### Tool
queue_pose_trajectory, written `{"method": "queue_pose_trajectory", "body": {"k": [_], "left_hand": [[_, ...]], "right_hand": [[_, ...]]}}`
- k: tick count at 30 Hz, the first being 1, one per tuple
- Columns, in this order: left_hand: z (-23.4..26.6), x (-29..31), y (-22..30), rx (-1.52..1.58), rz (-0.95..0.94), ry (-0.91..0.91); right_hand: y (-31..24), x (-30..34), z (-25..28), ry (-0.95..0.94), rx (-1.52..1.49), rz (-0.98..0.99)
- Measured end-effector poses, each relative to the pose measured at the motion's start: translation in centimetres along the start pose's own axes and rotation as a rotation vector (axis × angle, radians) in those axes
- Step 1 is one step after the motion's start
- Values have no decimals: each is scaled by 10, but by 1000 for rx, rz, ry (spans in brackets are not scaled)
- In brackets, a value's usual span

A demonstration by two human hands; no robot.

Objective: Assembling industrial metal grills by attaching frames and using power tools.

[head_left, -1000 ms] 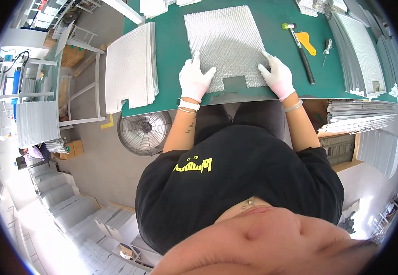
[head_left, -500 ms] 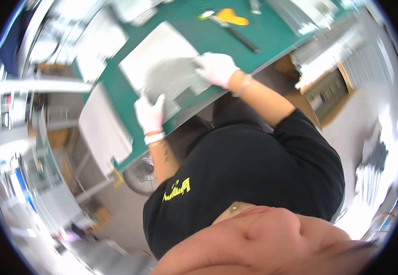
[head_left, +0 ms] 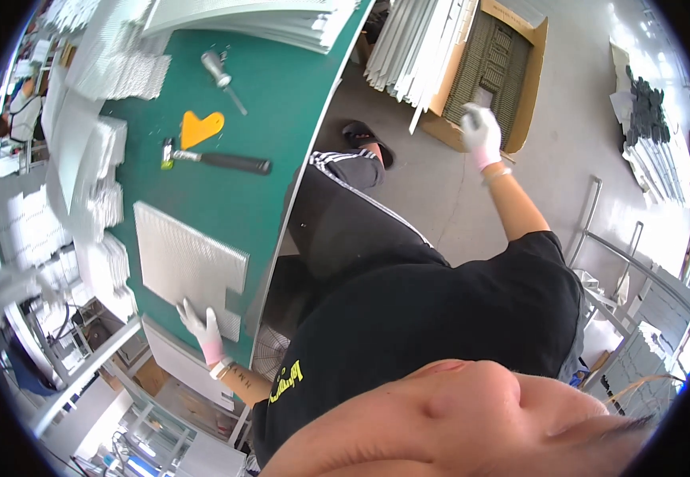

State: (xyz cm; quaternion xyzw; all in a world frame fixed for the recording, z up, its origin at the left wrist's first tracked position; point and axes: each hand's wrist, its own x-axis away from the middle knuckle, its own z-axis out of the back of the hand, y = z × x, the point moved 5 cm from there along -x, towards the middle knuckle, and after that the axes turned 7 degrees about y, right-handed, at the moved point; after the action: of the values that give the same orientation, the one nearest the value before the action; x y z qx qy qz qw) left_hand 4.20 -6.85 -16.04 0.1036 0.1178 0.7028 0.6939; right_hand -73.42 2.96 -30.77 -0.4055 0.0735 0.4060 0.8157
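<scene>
A whitish, finely ribbed panel (head_left: pixel 190 250) with a notch in one edge lies on the green tabletop (head_left: pixel 178 187). My left hand (head_left: pixel 202 330), in a white glove with a pinkish cuff, rests on the panel's near edge, fingers spread. Off to the right, my right hand (head_left: pixel 482 137), gloved alike, reaches out beyond the table over the near end of an open cardboard box (head_left: pixel 537 87). Its fingers are loosely bent and I see nothing held in them. Rows of small dark grey-brown pieces (head_left: pixel 512 60) fill much of the box.
A black-handled hammer (head_left: pixel 230 163), a yellow scraper (head_left: pixel 200 127) and a screwdriver (head_left: pixel 222 75) lie farther along the table. White panels are stacked at its far end (head_left: pixel 281 20) and left side (head_left: pixel 94 183). Long pale strips (head_left: pixel 408 52) stand beside the box. A metal frame (head_left: pixel 631 258) is at right.
My view has swung to the right. My right hand has let go of the panel's edge and moved out to the box. My left hand stays at the panel.
</scene>
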Motion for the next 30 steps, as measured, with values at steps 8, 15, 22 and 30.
{"method": "queue_pose_trajectory", "body": {"k": [8,15,22,30], "left_hand": [[7,-4,10,113,173,-92],[12,-3,25,177,329,-122],[16,-6,39,134,341,-175],[25,-7,56,118,416,-157]], "right_hand": [[205,11,-32,-841,844,-617],[193,1,-51,-1306,741,479],[207,22,-75,-1614,665,754],[190,11,-95,-1668,510,774]]}}
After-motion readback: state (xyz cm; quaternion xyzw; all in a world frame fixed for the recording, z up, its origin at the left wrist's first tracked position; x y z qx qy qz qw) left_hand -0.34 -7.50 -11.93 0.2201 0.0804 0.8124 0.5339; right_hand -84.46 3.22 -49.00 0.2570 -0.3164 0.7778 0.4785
